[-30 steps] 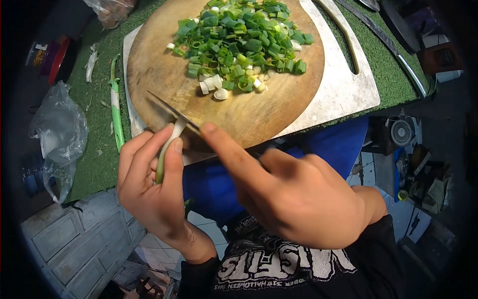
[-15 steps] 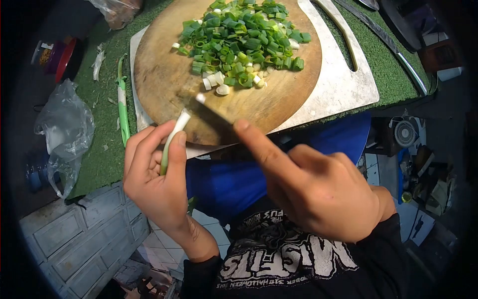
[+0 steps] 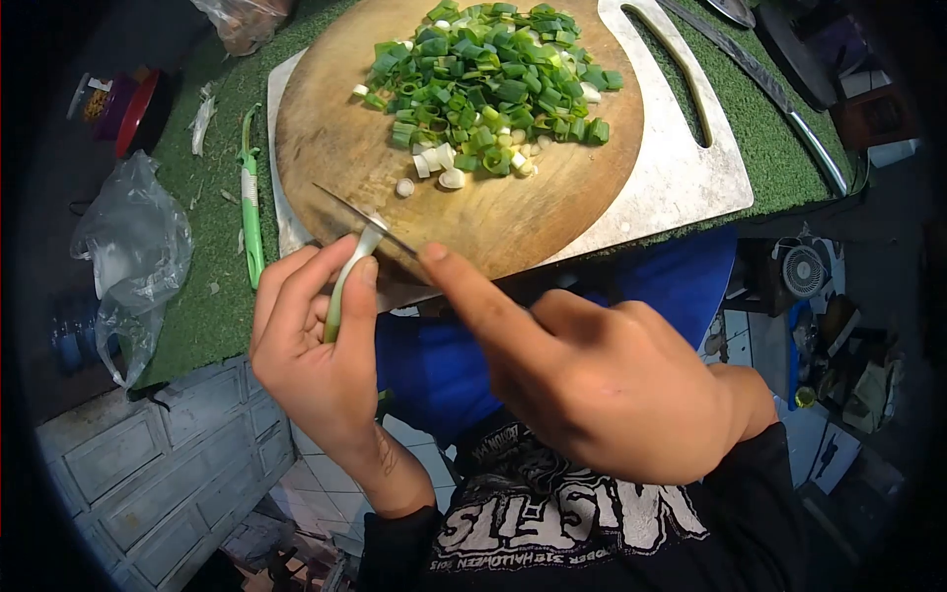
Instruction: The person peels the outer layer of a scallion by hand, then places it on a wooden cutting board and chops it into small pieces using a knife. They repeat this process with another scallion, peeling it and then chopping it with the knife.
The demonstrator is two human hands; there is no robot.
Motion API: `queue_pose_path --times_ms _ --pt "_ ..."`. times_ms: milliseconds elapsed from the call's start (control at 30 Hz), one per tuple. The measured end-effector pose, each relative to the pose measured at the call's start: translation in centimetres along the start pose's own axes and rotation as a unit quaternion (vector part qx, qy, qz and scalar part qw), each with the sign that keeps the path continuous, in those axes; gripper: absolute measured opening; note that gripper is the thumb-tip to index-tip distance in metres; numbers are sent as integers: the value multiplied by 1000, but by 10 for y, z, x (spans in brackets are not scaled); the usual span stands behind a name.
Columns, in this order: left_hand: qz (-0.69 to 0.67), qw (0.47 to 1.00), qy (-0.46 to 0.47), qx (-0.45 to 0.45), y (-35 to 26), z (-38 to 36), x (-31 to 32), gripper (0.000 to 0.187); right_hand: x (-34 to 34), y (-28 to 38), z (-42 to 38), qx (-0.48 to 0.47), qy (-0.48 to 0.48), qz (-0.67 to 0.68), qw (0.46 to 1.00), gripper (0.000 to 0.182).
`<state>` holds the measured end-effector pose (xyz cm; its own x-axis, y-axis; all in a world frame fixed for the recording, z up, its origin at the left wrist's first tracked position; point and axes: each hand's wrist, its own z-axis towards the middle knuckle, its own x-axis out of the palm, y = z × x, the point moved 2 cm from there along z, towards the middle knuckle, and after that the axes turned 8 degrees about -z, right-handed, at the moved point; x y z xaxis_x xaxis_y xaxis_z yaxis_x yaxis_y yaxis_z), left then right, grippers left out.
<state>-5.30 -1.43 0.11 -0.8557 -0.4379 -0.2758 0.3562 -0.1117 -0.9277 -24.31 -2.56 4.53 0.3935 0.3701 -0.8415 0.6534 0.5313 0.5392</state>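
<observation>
My left hand (image 3: 321, 335) pinches a scallion stalk (image 3: 357, 261), its white end over the near edge of a round wooden cutting board (image 3: 321, 128). In my right hand (image 3: 602, 375) is a knife (image 3: 345, 204), index finger stretched along its back and the handle hidden in the palm. The blade lies across the stalk's white tip, touching it. Chopped scallions (image 3: 483, 84), mostly green with some white pieces, are heaped on the far part of the board. One white slice (image 3: 404, 187) lies apart, nearer the blade.
A white rectangular board (image 3: 691, 168) with a handle slot sits under the round one, on green turf-like matting (image 3: 207, 286). Left are a green-handled peeler or knife (image 3: 250, 207) and a clear plastic bag (image 3: 133, 257). A long knife (image 3: 789, 109) lies at the right.
The knife has swung onto the stalk's white end and now crosses it. A white slice that was at the blade now lies on the board. My right hand has shifted left.
</observation>
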Motion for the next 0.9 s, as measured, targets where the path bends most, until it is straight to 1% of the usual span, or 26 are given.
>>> queue_pose_path --times_ms 67,133,200,233,267,300,333,400,633,767,833,900 --pt "-10 1000 -2 -1 1 0 0 19 4 5 7 9 5 -8 1000 71" --pt "-21 1000 -6 3 2 0 3 19 7 6 16 -14 -39 -37 998 70" --pt "-2 999 -18 31 4 -2 3 19 6 5 11 -24 -47 -49 997 71" --pt "-2 999 -19 32 2 -2 1 19 4 4 3 -9 -23 -48 999 70" --pt "-13 1000 -20 4 1 -2 0 18 0 1 -4 4 0 -48 999 70" --pt "-24 999 -19 -25 1 -2 -1 18 -3 -3 -12 11 -3 -28 1000 70" --pt "-24 999 -20 -25 2 -2 -1 18 -5 -5 -19 10 -3 -29 1000 70" --pt "-35 999 -20 -2 5 -2 -1 17 -8 -8 -26 18 13 -29 999 71" --pt "-21 999 24 13 4 -1 -3 17 4 -14 3 -17 -39 -27 999 70" --pt "-58 998 -5 2 3 0 -3 16 0 -16 6 -27 -29 -21 999 68" --pt "-68 998 -16 -8 2 1 -3 15 -2 -18 -1 -42 -74 19 996 67" --pt "-14 1000 -1 21 0 3 -2 15 -4 -15 -4 -47 -59 34 997 66"
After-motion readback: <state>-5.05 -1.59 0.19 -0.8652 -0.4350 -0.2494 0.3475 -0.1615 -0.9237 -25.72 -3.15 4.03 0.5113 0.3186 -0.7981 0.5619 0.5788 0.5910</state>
